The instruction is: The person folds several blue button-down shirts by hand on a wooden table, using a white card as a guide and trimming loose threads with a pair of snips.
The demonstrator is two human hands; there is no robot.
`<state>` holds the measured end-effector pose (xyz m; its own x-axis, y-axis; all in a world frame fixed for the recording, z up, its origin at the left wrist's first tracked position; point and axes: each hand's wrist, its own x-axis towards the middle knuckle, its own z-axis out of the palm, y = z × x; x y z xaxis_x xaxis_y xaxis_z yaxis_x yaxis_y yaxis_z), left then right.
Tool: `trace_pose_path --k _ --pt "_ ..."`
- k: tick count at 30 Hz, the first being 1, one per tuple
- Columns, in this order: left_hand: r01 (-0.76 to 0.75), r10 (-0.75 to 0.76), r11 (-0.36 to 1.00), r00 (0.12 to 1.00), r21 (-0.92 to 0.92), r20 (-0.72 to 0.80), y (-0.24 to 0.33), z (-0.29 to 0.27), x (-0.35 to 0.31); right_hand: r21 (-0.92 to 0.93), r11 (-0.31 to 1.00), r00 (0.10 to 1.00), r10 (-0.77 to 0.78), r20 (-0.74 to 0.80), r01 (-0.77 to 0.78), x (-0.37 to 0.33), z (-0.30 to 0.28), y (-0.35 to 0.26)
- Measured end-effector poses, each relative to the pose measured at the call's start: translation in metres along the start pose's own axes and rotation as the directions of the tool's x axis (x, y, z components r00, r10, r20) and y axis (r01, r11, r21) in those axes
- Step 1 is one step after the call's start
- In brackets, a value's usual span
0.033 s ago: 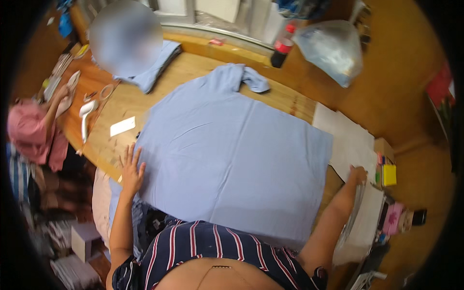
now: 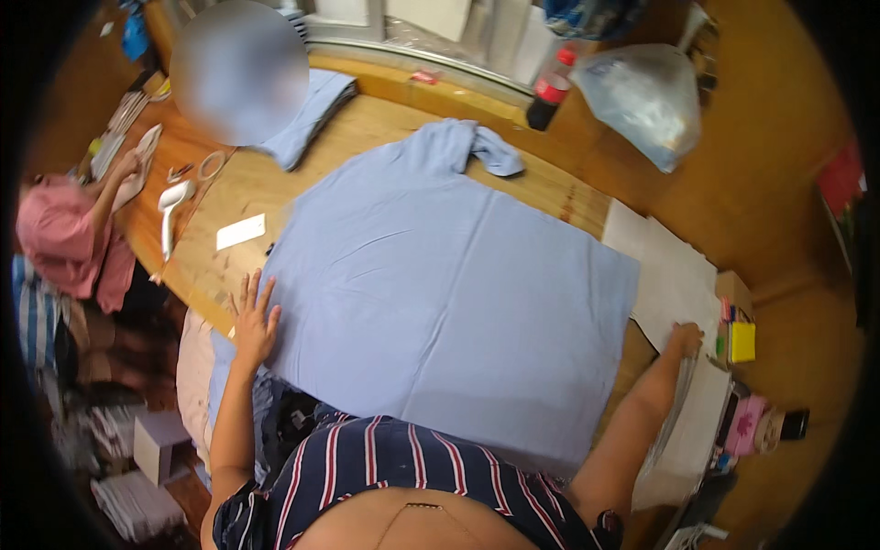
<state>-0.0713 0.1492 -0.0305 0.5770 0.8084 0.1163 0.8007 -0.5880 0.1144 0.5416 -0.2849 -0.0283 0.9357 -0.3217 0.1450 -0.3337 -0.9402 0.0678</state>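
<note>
A large light-blue cloth lies spread flat over the wooden table, with a bunched end at its far edge. My left hand rests flat on the cloth's near left corner, fingers spread, holding nothing. My right hand reaches out to the right, beyond the cloth's edge. Its fingers curl over the edge of a stack of white paper sheets lying there.
A dark bottle with a red cap and a clear plastic bag stand at the back. A folded blue cloth, a white card and a white hand tool lie left. A person in pink works there. A yellow block sits right.
</note>
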Motion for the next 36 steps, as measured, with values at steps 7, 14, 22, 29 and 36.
trace_pose_path --k 7,14,22,29,36 --pt "0.317 -0.318 0.948 0.948 -0.028 -0.018 -0.029 0.024 -0.028 0.736 0.656 0.861 0.266 -0.433 0.168 0.019 -0.022 0.038" --pt "0.249 -0.249 0.967 0.887 -0.051 -0.389 -0.045 0.028 -0.020 0.368 0.288 0.410 -0.101 -0.907 0.884 -0.233 -0.113 -0.039" --pt "0.468 -0.311 0.030 0.844 -0.883 0.437 -0.030 0.015 0.015 0.310 -0.506 -0.404 -0.850 -0.337 0.805 -0.466 -0.065 -0.087" --pt "0.233 -0.257 0.918 0.966 -0.320 -0.035 -0.009 0.006 0.030 0.276 -0.559 -0.468 -0.819 -0.332 0.782 -0.495 -0.084 -0.108" --pt "0.007 -0.045 0.979 0.982 -0.201 -0.182 0.034 0.020 -0.004 0.196 -0.558 -0.500 -0.820 -0.278 0.807 -0.505 -0.092 -0.120"
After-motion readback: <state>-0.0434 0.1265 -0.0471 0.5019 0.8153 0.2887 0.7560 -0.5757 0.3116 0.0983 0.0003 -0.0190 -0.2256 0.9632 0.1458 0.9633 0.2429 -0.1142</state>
